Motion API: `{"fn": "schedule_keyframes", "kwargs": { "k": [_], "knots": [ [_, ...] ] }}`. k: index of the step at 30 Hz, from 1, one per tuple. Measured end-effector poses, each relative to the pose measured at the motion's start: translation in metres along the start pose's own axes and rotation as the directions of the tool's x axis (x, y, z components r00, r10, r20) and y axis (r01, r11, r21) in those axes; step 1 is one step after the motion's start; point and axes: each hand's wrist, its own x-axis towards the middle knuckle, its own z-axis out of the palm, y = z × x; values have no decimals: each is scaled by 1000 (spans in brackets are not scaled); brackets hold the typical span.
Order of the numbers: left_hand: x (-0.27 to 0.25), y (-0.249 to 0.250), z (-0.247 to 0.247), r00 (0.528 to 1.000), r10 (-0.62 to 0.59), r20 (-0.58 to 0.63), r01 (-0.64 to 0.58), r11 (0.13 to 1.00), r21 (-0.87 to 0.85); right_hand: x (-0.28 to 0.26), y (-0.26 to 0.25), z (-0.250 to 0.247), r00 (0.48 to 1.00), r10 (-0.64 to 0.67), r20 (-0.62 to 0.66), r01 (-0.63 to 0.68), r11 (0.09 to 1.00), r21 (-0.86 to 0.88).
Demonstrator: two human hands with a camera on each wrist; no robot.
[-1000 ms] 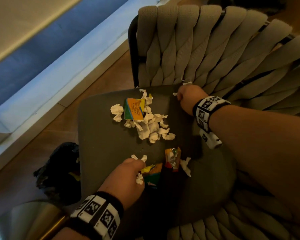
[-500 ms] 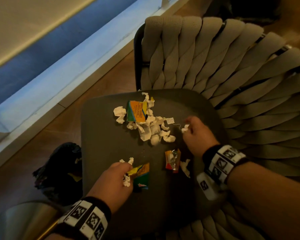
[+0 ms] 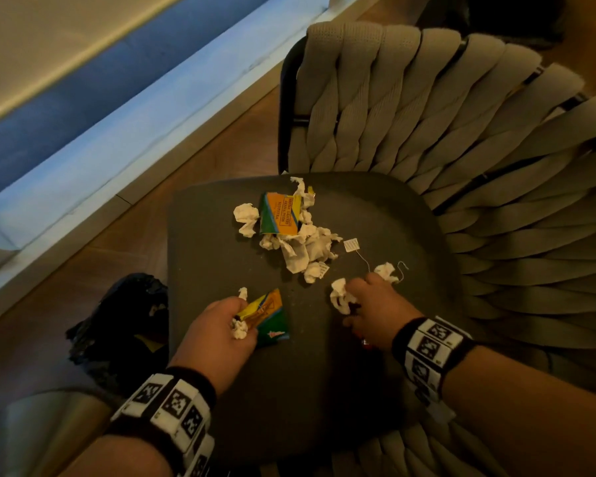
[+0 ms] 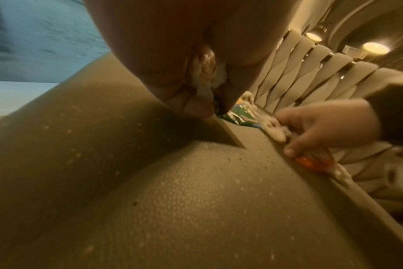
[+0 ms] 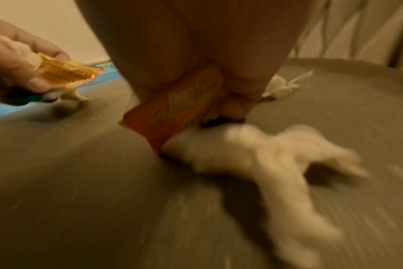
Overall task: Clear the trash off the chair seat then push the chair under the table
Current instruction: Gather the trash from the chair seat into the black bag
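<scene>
Two hands work the seat (image 3: 227, 390): the left hand (image 3: 217, 335) grips a wrapper (image 3: 270, 318) and tissue. The right hand (image 3: 375, 311) clutches an orange packet (image 5: 175, 111). A black bag (image 3: 117, 325) holding scraps sits beside the chair.

Your wristbands (image 3: 166, 404) show black-and-white squares; the seat (image 3: 221, 242) is dark grey, tissues (image 3: 303, 249) white, wrappers (image 3: 280, 213) orange, green and yellow.

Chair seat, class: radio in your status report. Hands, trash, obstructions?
Left hand grips a wrapper and tissue. Right hand holds an orange wrapper and tissue. Tissue pile remains on the seat. Nothing obstructing.
</scene>
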Motion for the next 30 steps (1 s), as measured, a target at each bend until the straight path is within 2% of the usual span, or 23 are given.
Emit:
{"fn": "schedule_keyframes", "kwargs": {
  "k": [3, 5, 8, 11, 13, 16, 19, 21, 24, 26, 28, 30],
  "knots": [
    [-2, 0, -3, 1000, 0, -9, 0, 999, -51, -8, 0, -1, 999, -35, 22, 36, 998, -43],
    [-6, 2, -7, 999, 18, -37, -21, 996, -88, -13, -2, -8, 999, -36, -36, 37, 999, 11],
    [-11, 0, -18, 997, 19, -70, -32, 981, -192, -21, -6, -22, 978, 47, -201, 8, 965, 262],
    [-15, -12, -33, 985, -67, -157, 6, 934, -358, -37, -19, -34, 963, 141, -228, 9, 832, 554],
    [-17, -31, -48, 949, -182, -258, 27, 861, -508, -49, -37, -39, 965, 137, -222, 39, 766, 641],
    [-18, -76, -68, 830, -451, -328, 97, 697, -711, -64, -64, -40, 975, 100, -198, 63, 732, 678],
    [-14, -135, -69, 714, -651, -257, 241, 573, -783, -72, -94, -35, 989, 49, -139, 63, 712, 700],
    [-6, -173, -60, 672, -720, -173, 339, 507, -793, -71, -108, -27, 996, 26, -88, 44, 702, 710],
    [11, -212, -49, 650, -759, -45, 460, 440, -771, -65, -131, -12, 1000, -10, -10, 14, 704, 710],
    [26, -230, -41, 649, -760, 44, 482, 366, -796, -58, -147, -4, 999, -33, 18, 12, 717, 697],
    [39, -241, -33, 638, -766, 77, 458, 298, -838, -51, -163, 3, 998, -68, 18, 38, 735, 677],
    [49, -255, -29, 602, -796, 54, 467, 297, -833, -44, -184, 10, 993, -116, 8, 83, 753, 652]
  ]
}}
